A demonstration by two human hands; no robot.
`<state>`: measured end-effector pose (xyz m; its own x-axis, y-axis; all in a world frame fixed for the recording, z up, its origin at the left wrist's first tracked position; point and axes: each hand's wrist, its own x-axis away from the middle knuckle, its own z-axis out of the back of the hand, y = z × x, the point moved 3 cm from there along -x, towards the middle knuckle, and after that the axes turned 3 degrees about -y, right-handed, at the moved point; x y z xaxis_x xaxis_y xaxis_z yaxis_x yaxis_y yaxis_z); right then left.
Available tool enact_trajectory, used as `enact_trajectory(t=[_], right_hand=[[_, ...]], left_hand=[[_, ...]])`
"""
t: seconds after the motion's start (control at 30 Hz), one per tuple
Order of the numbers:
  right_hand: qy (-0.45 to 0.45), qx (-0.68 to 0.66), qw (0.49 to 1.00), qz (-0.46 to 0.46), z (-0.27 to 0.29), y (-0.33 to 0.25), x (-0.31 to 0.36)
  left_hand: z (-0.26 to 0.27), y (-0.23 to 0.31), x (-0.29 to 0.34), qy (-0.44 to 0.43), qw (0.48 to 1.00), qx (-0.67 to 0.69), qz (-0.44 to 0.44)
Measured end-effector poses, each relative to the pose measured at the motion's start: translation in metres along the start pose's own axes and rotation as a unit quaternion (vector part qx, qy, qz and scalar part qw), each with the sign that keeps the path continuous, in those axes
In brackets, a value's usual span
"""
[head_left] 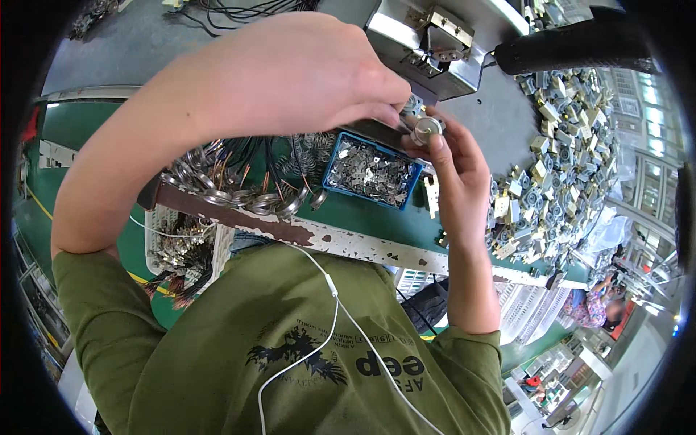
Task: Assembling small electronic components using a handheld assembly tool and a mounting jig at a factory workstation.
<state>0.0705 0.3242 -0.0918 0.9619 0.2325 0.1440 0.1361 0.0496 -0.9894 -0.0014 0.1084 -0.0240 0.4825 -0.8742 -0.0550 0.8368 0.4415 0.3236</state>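
My right hand (458, 156) grips a small round metal part (427, 130) between thumb and fingers; its exact kind does not show. From the left my left hand (355, 80) reaches across, fingertips pinched together close to that part. What those fingers hold, if anything, is hidden behind them. A grey plastic piece (414, 104) shows just beyond the left fingertips. Below both hands lies a blue tray (365, 200) filled with small flat metal pieces. Beside it, to the left, are metal rings (217, 196) with dark wires and several coil springs (315, 152).
A metal fixture (435, 54) stands on the bench beyond my hands, near a black padded arm (573, 47). Many grey and cream switch-like parts (540, 196) are heaped at the right. A white basket (156, 243) with wired pieces sits below the worn bench edge (348, 246).
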Motion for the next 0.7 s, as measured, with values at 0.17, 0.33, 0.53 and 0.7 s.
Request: enact_trajectory(t=[0.17,0.33,0.53,0.7], right_hand=[[0.116,-0.2,0.961,0.151,-0.018,-0.009,0.008],[0.042,-0.101,0.993,0.049,-0.004,-0.022,-0.001],[-0.088,0.148,0.985,-0.017,-0.006,-0.045,-0.011],[-0.021,0.109,0.994,0.007,-0.006,-0.04,0.0]], left_hand=[[-0.035,-0.003,-0.01,-0.001,0.979,0.204,0.017],[-0.019,0.002,-0.006,0.093,0.994,0.027,-0.049],[-0.014,0.007,0.003,0.09,0.988,-0.101,-0.075],[-0.02,0.007,0.0,0.112,0.99,-0.046,-0.071]])
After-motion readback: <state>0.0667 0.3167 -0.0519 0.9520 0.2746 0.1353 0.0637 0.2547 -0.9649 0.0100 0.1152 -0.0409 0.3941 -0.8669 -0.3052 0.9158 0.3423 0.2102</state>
